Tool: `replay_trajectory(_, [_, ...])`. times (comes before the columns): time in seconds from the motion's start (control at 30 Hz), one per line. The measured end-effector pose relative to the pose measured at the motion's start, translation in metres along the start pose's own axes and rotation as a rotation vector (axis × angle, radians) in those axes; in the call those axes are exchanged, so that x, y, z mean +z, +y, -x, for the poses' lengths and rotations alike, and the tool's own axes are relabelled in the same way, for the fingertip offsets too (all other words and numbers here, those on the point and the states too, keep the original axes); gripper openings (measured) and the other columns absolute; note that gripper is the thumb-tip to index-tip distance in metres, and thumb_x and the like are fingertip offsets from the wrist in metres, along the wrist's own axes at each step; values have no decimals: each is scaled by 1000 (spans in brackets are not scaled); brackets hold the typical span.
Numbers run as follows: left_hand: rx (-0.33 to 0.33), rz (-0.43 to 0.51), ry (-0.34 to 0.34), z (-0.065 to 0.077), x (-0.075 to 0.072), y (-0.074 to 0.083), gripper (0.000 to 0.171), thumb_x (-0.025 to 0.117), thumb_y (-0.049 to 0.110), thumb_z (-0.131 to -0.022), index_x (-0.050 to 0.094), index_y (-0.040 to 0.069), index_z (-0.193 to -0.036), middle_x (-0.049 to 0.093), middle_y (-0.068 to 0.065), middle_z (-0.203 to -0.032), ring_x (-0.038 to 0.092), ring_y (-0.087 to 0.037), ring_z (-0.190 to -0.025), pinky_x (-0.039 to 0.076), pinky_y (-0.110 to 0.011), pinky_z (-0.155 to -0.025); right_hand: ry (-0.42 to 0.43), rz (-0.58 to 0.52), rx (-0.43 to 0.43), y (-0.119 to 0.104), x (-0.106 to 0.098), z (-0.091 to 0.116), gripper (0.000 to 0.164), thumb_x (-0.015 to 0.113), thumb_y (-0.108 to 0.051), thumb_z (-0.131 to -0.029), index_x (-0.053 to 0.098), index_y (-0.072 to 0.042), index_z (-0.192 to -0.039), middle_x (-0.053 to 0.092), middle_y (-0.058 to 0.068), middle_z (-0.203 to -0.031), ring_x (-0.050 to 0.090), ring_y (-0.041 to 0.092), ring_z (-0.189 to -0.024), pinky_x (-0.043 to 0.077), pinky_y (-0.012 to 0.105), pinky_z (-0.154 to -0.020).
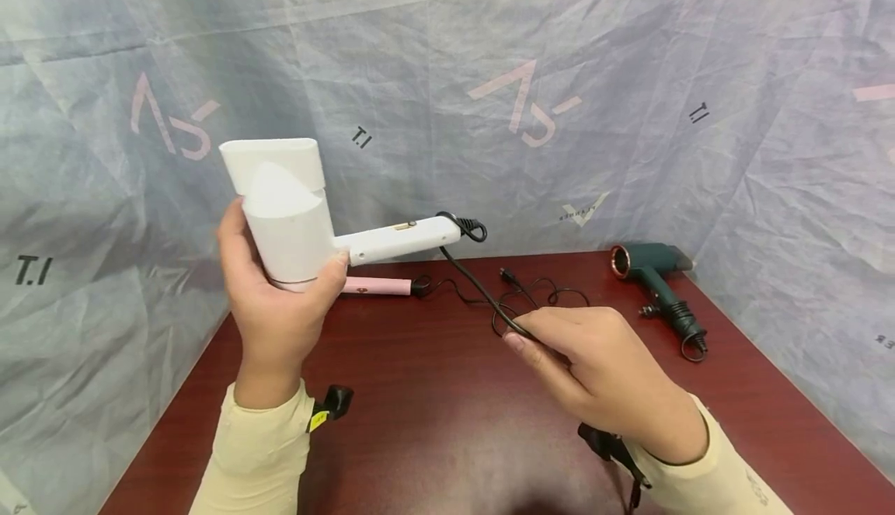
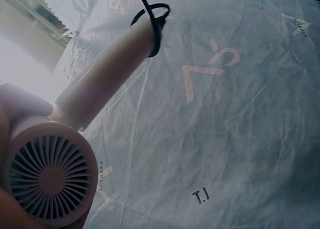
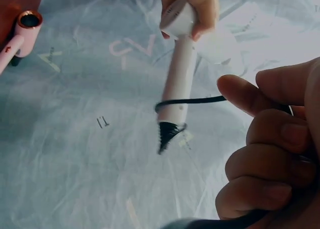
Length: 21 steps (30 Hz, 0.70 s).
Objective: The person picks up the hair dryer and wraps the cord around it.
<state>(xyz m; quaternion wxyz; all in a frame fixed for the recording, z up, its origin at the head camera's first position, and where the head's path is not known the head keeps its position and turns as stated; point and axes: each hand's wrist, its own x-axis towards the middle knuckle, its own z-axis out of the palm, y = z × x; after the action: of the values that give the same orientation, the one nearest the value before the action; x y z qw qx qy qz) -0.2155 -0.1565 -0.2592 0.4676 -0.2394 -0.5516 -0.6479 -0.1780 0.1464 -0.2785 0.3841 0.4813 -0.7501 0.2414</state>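
Note:
My left hand [image 1: 276,305] grips the body of a white hair dryer [image 1: 290,235], held up above the table with its flat nozzle pointing upward. The dryer's handle sticks out to the right, and in the left wrist view its round vented end [image 2: 52,179] faces the camera. A black cord [image 1: 482,290] loops around the handle's end and runs down to my right hand [image 1: 601,367]. Thumb and forefinger pinch that cord, while the other fingers [image 3: 265,159] curl around more of it in the right wrist view.
Behind the white dryer lies a pink hair dryer [image 1: 381,286], its thin black cord spread over the dark red table [image 1: 433,398]. A dark green hair dryer [image 1: 650,266] with its cord bundled at the handle lies at the back right. Grey printed sheeting [image 1: 419,72] encloses the table.

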Motion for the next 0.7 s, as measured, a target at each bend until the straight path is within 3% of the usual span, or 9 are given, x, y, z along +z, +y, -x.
replay_trajectory(0.3, [-16,-157,-163,4,0,2,89,79,-12,-68,45,6,-148,58,-6,-130,56,-24,-109,49,-28,-89,114,-56,-66,4,-11,-5,14,62,-14,-103,74,-7,-98,59,-8,-76,46,-1,-64,39,13,-59])
replay_trajectory(0.47, [-8,-224,-234,7,-6,-14,95,84,-6,-65,45,10,-151,60,-4,-129,58,-22,-108,49,-29,-88,180,-45,-73,5,-13,-7,20,61,-16,-104,75,-3,-97,62,-5,-74,47,0,-63,38,13,-58])
replay_trajectory(0.57, [-15,-239,-277,8,-9,-22,98,86,-3,-64,45,14,-152,61,-4,-130,59,-22,-107,49,-29,-87,228,-25,-74,7,-13,-8,26,60,-20,-105,76,-1,-95,57,-6,-69,42,0,-60,34,13,-56])
replay_trajectory(0.7, [-27,-252,-325,9,-10,-22,99,86,-2,-64,45,16,-152,63,-3,-129,60,-21,-106,50,-29,-85,281,-16,-65,9,-14,-8,27,62,-21,-104,77,0,-93,48,-7,-65,36,-1,-57,28,12,-55])
